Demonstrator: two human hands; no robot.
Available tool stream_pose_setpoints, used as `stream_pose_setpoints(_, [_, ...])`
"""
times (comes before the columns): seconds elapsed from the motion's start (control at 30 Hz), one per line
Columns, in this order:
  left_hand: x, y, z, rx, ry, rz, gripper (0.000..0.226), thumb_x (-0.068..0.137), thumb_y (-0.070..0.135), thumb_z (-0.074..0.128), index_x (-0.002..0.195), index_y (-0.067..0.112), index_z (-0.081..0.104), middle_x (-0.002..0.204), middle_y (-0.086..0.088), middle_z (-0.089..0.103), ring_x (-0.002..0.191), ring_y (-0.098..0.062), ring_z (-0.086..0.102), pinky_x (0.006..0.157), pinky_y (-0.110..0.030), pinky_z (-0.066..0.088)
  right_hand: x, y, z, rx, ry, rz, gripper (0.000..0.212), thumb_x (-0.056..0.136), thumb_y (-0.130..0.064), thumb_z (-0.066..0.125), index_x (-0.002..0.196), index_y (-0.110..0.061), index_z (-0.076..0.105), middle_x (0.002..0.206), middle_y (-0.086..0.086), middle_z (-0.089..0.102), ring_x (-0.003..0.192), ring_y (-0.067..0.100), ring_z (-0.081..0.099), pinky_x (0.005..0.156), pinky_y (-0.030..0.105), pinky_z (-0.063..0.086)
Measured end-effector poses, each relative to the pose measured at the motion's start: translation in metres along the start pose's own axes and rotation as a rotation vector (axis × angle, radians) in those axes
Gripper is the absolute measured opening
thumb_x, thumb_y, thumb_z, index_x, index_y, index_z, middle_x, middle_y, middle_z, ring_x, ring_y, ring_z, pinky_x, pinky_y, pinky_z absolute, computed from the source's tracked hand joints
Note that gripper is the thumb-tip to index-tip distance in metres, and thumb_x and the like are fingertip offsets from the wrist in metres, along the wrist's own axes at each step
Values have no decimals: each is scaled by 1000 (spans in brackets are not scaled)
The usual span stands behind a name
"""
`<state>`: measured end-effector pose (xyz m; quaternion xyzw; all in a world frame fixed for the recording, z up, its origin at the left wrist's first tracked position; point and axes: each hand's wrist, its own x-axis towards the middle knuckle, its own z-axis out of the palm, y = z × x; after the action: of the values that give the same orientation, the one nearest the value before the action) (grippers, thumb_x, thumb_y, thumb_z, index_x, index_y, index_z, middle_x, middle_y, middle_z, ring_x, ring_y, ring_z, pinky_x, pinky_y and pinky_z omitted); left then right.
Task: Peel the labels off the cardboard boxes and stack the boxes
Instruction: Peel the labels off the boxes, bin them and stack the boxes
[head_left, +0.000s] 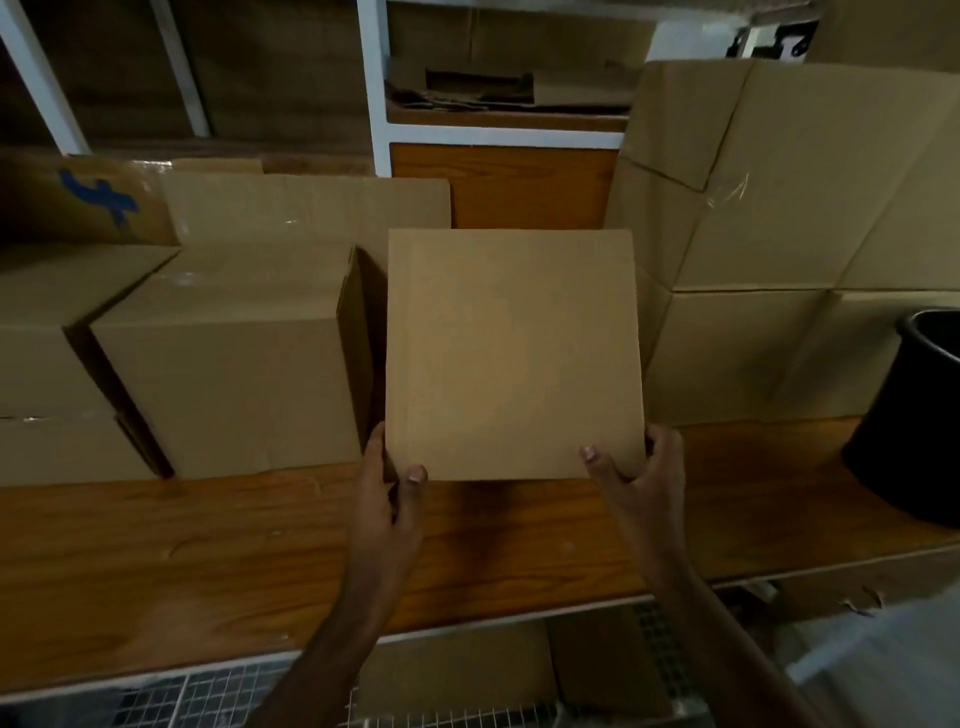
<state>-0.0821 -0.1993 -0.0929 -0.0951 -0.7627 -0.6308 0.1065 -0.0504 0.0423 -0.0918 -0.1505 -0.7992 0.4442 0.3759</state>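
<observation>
Far left: a cardboard sheet with a blue mark (98, 200) leaned behind a group of closed cardboard boxes; the nearest of these, the left box (228, 364), sat on the wooden bench (182, 561) toward its far edge. Centre: a plain brown box (514, 353) was held over the bench between the left group and the right stack, its near face toward the camera, no label visible on that face. Left hand (387, 493) gripped the box's lower left corner, thumb laid on the front face, fingers wrapped behind the edge. Right hand (641, 473) gripped the lower right corner in the same way, thumb on the front, fingers curled around the side. Whether the box's bottom touched the bench could not be told. Right: a taller stack of boxes (779, 249) stood against the back, with loose clear tape on one. Far right: a black bucket (914, 431) rested on the bench.
</observation>
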Motion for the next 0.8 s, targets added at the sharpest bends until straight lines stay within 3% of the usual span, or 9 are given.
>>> stream_pose_setpoints(0.1, [-6,-8,7,26,7,-45,58,100,30,53,152,21,28,135,4,54,122,-7,53,98,-31,49,-10,15,-6,-9,-66,15,76,74,-42,75,133,-8,42,126,6,44,113,19,48,75,19,44])
stream_pose_setpoints(0.17, [-12,-9,12,82,19,-56,51,100,16,53,146,20,32,124,6,59,107,0,59,89,-31,53,-16,23,-10,0,-97,2,78,76,-35,78,140,-10,39,134,7,42,119,15,44,82,21,43])
stream_pose_setpoints(0.27, [-25,-17,16,142,2,-103,43,96,6,55,131,23,37,103,7,62,82,4,62,68,-20,54,-29,38,-14,-22,-156,18,82,79,-25,79,146,-10,34,136,5,39,122,13,40,90,27,40])
stream_pose_setpoints(0.33, [-32,-26,15,184,-34,-170,44,94,2,56,127,24,37,100,6,61,76,5,61,63,-19,52,-40,50,-15,19,-200,85,80,80,-19,79,146,-12,33,135,2,39,121,13,43,89,21,42])
stream_pose_setpoints(0.37, [-35,-33,16,200,-56,-207,43,93,2,57,126,22,38,100,4,62,76,2,62,63,-21,53,-45,55,-16,39,-224,123,78,81,-16,78,145,-12,34,134,1,40,120,14,45,87,18,43])
stream_pose_setpoints(0.43, [-39,-42,19,220,-88,-255,41,93,3,58,127,19,40,102,4,61,81,-5,62,65,-27,53,-52,67,-16,41,-259,177,73,81,-14,77,142,-13,37,130,2,43,120,19,48,88,23,45])
stream_pose_setpoints(0.6, [-48,-59,28,183,-124,-321,51,94,10,60,138,19,34,111,8,60,90,0,58,69,-18,46,-62,83,-17,85,-327,225,68,82,-8,76,138,-15,39,126,-2,49,120,17,49,92,31,45])
stream_pose_setpoints(0.7, [-52,-63,27,192,-137,-312,54,96,10,57,143,19,31,114,12,57,97,-1,58,71,-15,43,-65,90,-19,83,-343,223,65,82,-10,75,135,-20,39,127,-2,52,119,16,52,97,44,50])
stream_pose_setpoints(0.8, [-54,-62,23,163,-150,-305,52,97,9,55,140,26,33,114,18,54,99,2,56,80,-21,49,-66,95,-22,116,-368,223,68,83,-12,74,138,-25,36,131,-5,52,123,14,51,99,46,50])
